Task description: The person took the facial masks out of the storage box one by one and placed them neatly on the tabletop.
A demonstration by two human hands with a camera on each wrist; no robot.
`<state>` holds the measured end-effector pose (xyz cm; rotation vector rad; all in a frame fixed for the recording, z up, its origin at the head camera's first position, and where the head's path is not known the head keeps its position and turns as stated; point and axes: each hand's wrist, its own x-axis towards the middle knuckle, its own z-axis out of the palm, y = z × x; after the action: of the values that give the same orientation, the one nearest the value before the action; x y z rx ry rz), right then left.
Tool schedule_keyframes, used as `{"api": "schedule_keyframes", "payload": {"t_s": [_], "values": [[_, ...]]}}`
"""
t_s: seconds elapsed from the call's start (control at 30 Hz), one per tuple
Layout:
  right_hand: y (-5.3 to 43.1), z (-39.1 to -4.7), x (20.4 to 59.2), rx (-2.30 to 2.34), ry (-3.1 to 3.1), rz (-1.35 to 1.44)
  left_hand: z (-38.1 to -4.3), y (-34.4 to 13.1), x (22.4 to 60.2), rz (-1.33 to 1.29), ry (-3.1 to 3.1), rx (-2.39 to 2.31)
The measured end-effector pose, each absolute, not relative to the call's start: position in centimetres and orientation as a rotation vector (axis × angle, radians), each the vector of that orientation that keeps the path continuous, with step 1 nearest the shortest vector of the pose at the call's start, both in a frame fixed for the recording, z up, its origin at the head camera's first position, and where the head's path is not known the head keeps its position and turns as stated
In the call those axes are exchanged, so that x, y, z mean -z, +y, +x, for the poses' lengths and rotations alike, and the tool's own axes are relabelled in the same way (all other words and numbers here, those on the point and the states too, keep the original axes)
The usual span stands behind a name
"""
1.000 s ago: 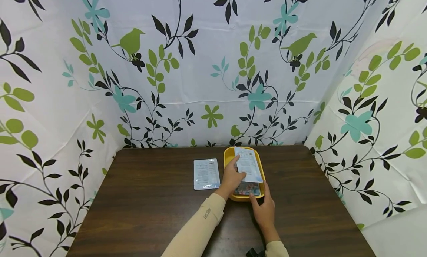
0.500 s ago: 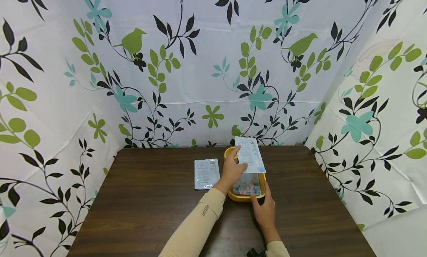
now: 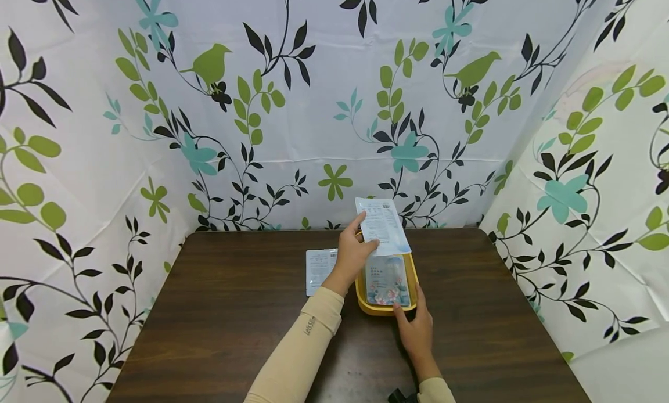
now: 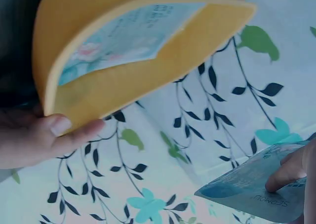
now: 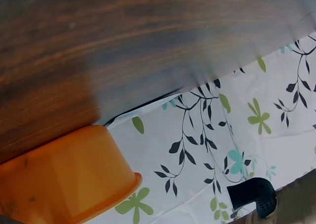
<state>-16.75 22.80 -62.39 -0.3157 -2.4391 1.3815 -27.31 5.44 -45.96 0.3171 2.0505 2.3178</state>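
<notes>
In the head view, my left hand (image 3: 352, 255) pinches a pale blue-white flat sachet (image 3: 384, 226), printed with small text and a barcode. It is raised over the far part of a yellow plastic bin (image 3: 415, 275). The left wrist view shows the other side of this sachet (image 4: 247, 197), fingers against its lettered face. My right hand (image 3: 416, 330) holds the bin's near right corner, its thumb at the rim. Inside the bin lies another sachet (image 3: 387, 281) with pink flowers on its front. A further sachet (image 3: 317, 269), text side up, lies on the table, partly behind the left hand.
The dark wooden table (image 3: 235, 333) meets a patterned cloth backdrop (image 3: 313, 130) at its far edge. A black object (image 3: 401, 396) sits by the right cuff. The right wrist view has the bin's outer wall (image 5: 64, 179) low on the left.
My left hand has lifted the sachet up and away, then slightly left, uncovering the flowered sachet in the bin. The hand now overlaps the table sachet. My right hand stays at the bin.
</notes>
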Motion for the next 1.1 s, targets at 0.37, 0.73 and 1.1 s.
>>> {"api": "schedule_keyframes", "payload": {"t_s": [0.37, 0.73, 1.1], "values": [[22.7, -16.7, 62.2, -1.382, -2.431, -0.300, -27.5, 3.5, 44.7, 0.299, 2.035, -2.381], [22.8, -16.7, 62.3, -1.391, -2.427, -0.297, -27.3, 1.4, 43.7, 0.268, 1.985, -2.472], [22.7, -16.8, 62.5, -1.389, -2.423, -0.278, -27.9, -2.3, 44.5, 0.175, 2.061, -2.562]]}}
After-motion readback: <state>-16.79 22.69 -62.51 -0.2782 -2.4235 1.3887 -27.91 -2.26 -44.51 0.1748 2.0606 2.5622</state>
